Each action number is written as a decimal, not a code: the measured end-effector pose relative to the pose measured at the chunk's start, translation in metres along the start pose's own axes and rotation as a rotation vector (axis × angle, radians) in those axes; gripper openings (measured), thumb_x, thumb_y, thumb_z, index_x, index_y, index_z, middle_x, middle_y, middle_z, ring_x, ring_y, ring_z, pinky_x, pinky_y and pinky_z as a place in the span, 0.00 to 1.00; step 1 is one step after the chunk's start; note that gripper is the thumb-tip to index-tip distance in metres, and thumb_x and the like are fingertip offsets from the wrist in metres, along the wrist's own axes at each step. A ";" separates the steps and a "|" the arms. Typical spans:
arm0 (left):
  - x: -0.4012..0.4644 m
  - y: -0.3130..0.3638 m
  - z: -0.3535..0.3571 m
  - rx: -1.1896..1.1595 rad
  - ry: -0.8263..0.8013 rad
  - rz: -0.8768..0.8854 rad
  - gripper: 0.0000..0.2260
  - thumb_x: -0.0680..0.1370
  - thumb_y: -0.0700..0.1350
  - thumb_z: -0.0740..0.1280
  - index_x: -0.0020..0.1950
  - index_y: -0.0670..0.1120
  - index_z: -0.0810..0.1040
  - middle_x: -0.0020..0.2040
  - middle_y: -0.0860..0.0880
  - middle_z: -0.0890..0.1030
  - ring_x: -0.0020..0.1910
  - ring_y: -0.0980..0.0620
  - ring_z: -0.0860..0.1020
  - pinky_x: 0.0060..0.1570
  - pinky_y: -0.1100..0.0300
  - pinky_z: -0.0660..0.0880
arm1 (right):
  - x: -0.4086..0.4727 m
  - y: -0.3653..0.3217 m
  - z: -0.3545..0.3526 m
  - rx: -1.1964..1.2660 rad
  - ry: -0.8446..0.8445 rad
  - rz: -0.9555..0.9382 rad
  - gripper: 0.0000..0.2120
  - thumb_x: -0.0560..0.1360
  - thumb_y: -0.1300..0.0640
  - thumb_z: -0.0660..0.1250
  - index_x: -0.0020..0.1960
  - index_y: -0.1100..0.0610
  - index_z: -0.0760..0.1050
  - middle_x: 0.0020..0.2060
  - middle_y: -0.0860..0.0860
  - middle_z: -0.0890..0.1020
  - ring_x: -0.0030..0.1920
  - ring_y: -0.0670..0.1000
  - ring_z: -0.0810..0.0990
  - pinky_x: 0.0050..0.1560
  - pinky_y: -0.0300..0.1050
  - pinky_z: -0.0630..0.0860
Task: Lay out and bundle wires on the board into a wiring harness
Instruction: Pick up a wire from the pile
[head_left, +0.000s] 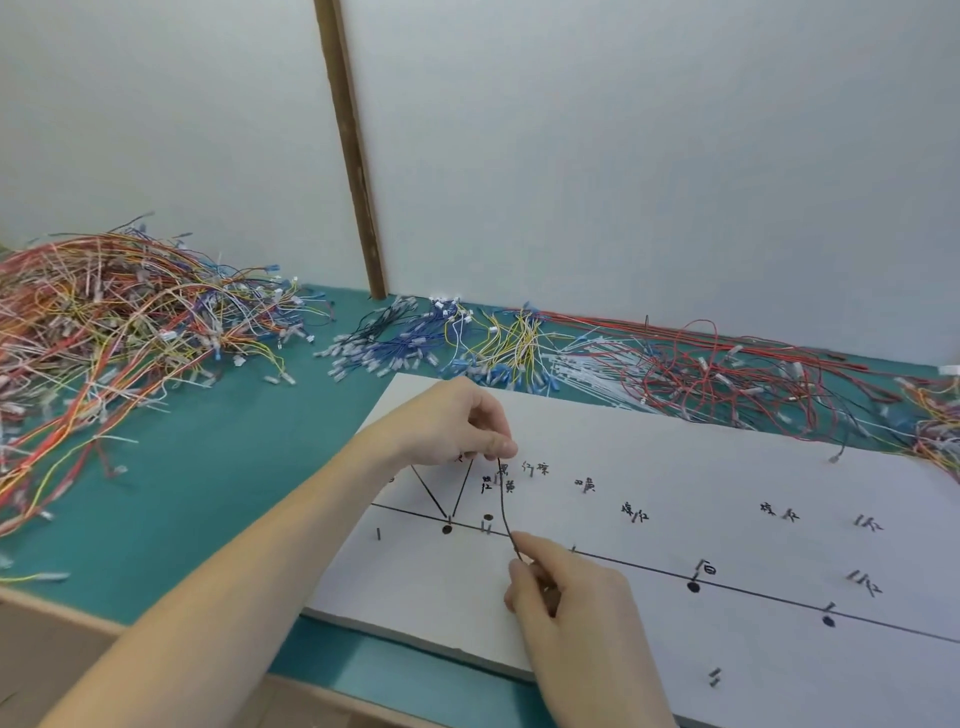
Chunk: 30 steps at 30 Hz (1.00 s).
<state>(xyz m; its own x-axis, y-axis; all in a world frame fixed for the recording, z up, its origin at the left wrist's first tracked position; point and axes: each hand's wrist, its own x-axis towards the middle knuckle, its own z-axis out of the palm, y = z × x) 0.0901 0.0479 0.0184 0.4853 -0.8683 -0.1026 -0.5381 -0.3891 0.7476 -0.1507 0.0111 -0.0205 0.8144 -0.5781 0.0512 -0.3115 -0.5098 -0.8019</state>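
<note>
Wire (503, 501), thin and dark, hangs between my two hands over the white board (753, 457). My left hand (457, 426) pinches the top end near the small written marks. My right hand (566, 597) pinches the lower end, just past the long black line (753, 590).

I think it could go wrong if I pull too hard, because the wire may slip out of my fingers. It may also miss the little pins (486, 527) and lie in the wrong place.

Under the board is a green table (218, 499). A big messy pile of wires (104, 322) sits on the left. Blue and yellow wires (441, 343) and red wires (727, 374) lie along the back. Behind them is a plain pale wall (623, 156) with a brown strip (353, 156) going up it.
</note>
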 end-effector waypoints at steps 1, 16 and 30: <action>0.002 0.000 0.000 0.025 -0.013 0.012 0.02 0.75 0.46 0.77 0.43 0.50 0.87 0.37 0.51 0.86 0.31 0.57 0.77 0.32 0.66 0.73 | -0.001 -0.001 0.001 -0.028 0.010 -0.016 0.11 0.80 0.53 0.66 0.58 0.41 0.81 0.39 0.45 0.85 0.41 0.46 0.81 0.53 0.43 0.77; 0.003 -0.004 0.014 0.072 0.025 0.126 0.05 0.73 0.44 0.80 0.43 0.52 0.86 0.38 0.54 0.87 0.39 0.57 0.84 0.41 0.67 0.77 | -0.004 0.009 0.012 -0.190 0.231 -0.239 0.07 0.73 0.58 0.71 0.46 0.47 0.86 0.34 0.45 0.78 0.31 0.48 0.77 0.33 0.44 0.78; -0.014 -0.009 0.017 0.176 0.152 0.149 0.11 0.73 0.34 0.77 0.42 0.52 0.87 0.37 0.59 0.86 0.38 0.63 0.82 0.42 0.71 0.77 | -0.015 -0.011 0.001 -0.619 0.012 -0.340 0.19 0.45 0.51 0.85 0.34 0.47 0.84 0.28 0.45 0.74 0.25 0.47 0.74 0.22 0.37 0.52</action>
<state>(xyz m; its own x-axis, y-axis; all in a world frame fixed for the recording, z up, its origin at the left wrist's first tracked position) 0.0766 0.0578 0.0023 0.4830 -0.8687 0.1095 -0.7161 -0.3199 0.6204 -0.1585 0.0259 -0.0136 0.9117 -0.3276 0.2478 -0.2650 -0.9300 -0.2546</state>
